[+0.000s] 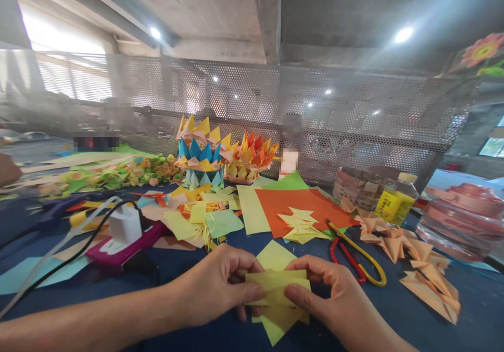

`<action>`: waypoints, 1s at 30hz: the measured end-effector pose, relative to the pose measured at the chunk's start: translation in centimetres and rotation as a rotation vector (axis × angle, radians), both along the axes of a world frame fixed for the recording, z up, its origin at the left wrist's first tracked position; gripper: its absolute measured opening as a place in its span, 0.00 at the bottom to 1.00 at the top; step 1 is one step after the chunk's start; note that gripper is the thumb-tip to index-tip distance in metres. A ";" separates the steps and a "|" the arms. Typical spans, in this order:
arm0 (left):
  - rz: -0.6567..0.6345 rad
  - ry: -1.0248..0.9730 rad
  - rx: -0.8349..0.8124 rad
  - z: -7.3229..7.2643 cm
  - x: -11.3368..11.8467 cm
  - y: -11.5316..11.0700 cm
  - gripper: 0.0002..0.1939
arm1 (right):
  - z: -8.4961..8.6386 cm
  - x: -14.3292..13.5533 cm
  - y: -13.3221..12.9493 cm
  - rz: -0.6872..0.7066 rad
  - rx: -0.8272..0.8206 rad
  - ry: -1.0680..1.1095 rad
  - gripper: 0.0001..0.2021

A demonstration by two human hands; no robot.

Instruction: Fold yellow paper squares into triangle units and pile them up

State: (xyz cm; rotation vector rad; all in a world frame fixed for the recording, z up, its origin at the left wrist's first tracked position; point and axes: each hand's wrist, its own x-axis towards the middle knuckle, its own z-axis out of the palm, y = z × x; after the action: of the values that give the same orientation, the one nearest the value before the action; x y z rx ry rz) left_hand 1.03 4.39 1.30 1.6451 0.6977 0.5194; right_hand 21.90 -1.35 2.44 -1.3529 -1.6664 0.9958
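Note:
Between both hands is a folded piece of yellow paper (275, 288), held at its left and right ends above more yellow sheets (274, 255) on the blue table. My left hand (232, 284) pinches the left end, thumb in front and fingers behind. My right hand (321, 289) grips the right end the same way. Just beyond lie folded yellow pieces (301, 225) on an orange sheet (271, 202). Scissors with red and yellow handles (356, 255) rest to the right of them.
A purple power strip (124, 244) with a white plug and cables is at left. Paper crowns (200, 155) stand behind loose scraps. On the right are folded orange pieces (433, 289), a yellow-labelled bottle (396, 202) and a pink jug (460, 221).

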 end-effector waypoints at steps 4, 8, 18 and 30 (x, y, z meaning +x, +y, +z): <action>0.005 0.019 0.009 0.1 0.0 0.0 0.16 | -0.3 0.2 0.0 -0.006 -0.005 -0.053 0.20; 0.001 0.030 0.009 0.2 -0.1 -0.1 0.15 | -0.5 0.3 0.1 -0.007 0.007 -0.078 0.23; -0.013 0.057 0.023 0.3 -0.1 -0.1 0.14 | -0.6 0.4 0.1 -0.008 0.066 -0.152 0.25; -0.012 0.057 0.035 0.2 -0.1 -0.2 0.13 | -0.3 0.4 -0.1 0.011 0.115 -0.205 0.27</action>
State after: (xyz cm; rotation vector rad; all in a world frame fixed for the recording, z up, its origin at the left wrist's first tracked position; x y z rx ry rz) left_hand 0.95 4.18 1.46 1.7014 0.7237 0.4805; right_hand 22.30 -1.45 2.17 -1.4085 -1.8537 0.7755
